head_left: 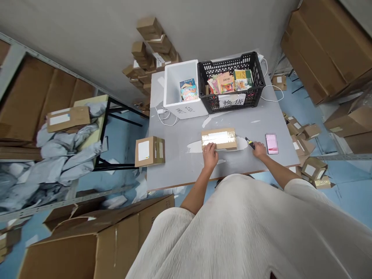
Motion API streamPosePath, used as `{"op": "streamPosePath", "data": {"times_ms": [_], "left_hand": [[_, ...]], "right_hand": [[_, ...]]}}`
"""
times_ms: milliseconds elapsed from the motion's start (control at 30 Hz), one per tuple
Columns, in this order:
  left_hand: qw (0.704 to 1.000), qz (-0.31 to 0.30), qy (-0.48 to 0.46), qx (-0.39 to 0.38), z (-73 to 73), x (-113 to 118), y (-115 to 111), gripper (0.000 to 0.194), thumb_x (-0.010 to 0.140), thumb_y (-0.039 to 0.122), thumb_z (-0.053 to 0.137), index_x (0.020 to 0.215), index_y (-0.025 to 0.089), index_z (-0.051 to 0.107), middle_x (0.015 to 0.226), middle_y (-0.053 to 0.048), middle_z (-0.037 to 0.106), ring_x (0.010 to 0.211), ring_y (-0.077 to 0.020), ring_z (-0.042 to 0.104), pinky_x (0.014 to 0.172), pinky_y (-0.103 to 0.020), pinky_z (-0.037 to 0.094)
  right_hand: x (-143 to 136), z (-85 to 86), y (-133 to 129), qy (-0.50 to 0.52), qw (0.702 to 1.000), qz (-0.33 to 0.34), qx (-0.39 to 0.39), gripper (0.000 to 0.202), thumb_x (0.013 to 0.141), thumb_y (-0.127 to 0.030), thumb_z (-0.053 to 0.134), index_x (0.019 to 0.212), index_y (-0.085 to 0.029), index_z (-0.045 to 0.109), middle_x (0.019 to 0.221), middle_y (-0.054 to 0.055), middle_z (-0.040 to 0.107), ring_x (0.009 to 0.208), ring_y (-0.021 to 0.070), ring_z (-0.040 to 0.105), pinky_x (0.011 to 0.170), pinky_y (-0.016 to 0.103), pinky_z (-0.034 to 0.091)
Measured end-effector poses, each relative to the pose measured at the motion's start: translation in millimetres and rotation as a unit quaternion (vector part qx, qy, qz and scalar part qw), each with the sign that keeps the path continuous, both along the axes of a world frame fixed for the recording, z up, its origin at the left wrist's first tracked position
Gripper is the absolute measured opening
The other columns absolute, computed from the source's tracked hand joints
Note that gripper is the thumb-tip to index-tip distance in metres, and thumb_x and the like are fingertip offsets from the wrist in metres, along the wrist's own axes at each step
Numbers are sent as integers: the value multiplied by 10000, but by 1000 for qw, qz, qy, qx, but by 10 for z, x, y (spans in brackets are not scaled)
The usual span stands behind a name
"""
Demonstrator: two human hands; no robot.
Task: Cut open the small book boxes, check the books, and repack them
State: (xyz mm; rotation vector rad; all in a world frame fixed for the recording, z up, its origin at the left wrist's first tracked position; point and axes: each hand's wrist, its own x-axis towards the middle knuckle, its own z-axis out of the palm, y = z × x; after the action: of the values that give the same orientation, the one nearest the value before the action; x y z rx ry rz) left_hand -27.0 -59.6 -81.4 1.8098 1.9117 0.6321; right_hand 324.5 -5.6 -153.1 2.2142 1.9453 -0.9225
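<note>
A long taped cardboard box [219, 138] with a white label lies flat on the grey table [180, 166]. My left hand [210, 155] rests on the box's near left edge, its fingers close together on the cardboard. To the right of the box, my right hand [259, 149] is closed around a black and yellow box cutter [250, 143], whose tip points toward the box. A phone [272, 143] with a pink screen lies just right of my right hand.
At the table's back stand a white bin [186, 109] and a black crate [232, 99], both holding books. A smaller carton [150, 151] sits on the left edge. A large open carton [124, 232] stands on the floor at the near left.
</note>
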Motion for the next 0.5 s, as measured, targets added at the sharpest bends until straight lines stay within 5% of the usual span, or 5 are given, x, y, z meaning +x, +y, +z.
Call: {"op": "streamPosePath", "data": {"times_ms": [233, 367, 500], "left_hand": [[1000, -2, 2, -7, 45, -42, 30, 582, 923, 173, 541, 1489, 236, 659, 1558, -128, 639, 1549, -337, 492, 1329, -588, 337], [1000, -12, -8, -11, 57, -77, 35, 599, 919, 175, 551, 1502, 264, 654, 1556, -115, 645, 1547, -344, 495, 1322, -603, 336], [999, -31, -18, 2, 47, -107, 21, 575, 933, 161, 536, 1487, 263, 656, 1562, -110, 642, 1556, -328, 491, 1329, -587, 321]], "right_hand": [[28, 20, 20, 9, 1000, -3, 14, 437, 867, -140, 656, 1302, -172, 634, 1297, 233, 678, 1196, 370, 609, 994, 477, 506], [40, 186, 156, 107, 981, -162, 21, 458, 847, -239, 675, 1300, -199, 620, 1135, 127, 748, 988, 291, 689, 872, 396, 557], [-30, 496, 407, 272, 916, -289, 59, 299, 889, -327, 581, 1154, -214, 659, 941, 46, 741, 836, 216, 716, 762, 322, 592]]}}
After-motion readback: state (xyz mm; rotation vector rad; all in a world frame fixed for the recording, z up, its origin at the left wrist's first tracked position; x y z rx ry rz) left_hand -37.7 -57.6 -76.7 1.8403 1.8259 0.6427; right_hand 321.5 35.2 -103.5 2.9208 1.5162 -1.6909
